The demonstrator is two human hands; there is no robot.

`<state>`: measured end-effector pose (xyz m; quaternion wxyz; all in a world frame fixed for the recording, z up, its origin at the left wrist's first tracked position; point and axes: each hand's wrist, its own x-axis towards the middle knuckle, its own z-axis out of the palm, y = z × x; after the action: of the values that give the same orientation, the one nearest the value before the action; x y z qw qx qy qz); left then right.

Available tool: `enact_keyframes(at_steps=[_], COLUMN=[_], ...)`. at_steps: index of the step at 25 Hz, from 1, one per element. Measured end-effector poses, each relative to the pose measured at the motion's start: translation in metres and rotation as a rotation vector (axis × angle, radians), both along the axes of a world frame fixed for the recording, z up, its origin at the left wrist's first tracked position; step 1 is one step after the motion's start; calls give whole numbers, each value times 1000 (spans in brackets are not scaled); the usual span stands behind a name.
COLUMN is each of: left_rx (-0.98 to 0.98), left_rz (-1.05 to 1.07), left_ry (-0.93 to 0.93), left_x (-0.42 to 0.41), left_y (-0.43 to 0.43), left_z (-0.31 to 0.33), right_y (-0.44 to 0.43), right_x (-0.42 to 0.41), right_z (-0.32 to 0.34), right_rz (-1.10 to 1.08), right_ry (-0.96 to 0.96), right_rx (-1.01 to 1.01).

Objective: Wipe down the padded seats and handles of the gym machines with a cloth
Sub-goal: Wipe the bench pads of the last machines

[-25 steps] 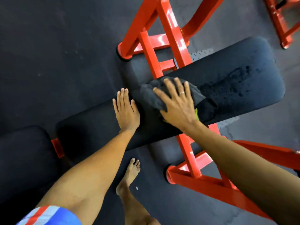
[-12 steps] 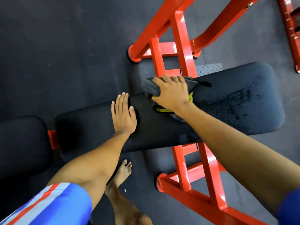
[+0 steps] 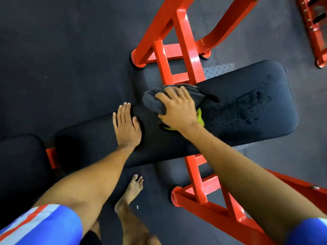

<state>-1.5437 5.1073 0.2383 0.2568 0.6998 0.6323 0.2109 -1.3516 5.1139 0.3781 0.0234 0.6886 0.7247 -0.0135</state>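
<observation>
Looking down through the head camera, I see a dark rubber gym floor with a small patch of grey tread plate set beside the machine. A red steel frame crosses the view from near to far, and it carries a long black pad. The pad's long axis runs left to right, with the broad right end a little farther away and the narrower end pointing left. Wet droplets speckle the right half.

The grey cloth, with a yellow-green edge showing, lies bunched on the pad's far edge about midway along its length. The right hand presses on it, fingers curled over the bunch and grasping it. The left hand lies flat on the pad just left of the cloth, fingers straight, released, together, holding nothing.

I count two black pads, the second pad at near left; two red frames, the other frame at far right; one cloth; one ring; one bare foot on the floor.
</observation>
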Motion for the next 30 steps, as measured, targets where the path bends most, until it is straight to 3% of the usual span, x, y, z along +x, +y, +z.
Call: enact_keyframes(at_steps=[3,6,12,15,18,24,30], left_rx=[-34,-51,-51,-36,-3,88,75], left_rz=[-8,-26,-102,-159,-236,-425,-388], left_ry=[23,0,7,-6,-30,-115,-197], left_x=[2,1,23,32,46,103,171], left_y=[-4,-1,1,-1,3,13,15], left_z=[2,1,15,23,31,59,93], right_y=[-19,-30,-139,-151,-124,-153,-145], right_x=[38,12,1,42,34,-45,23], right_z=[24,10,-4,19,20,-26,10], right_rz=[-149,-305,-143,-385,-700,-762,-1132], right_ry=[-25,-21,15,-83,-60,76,149], right_rx=[135,216,225,337,479,459,684])
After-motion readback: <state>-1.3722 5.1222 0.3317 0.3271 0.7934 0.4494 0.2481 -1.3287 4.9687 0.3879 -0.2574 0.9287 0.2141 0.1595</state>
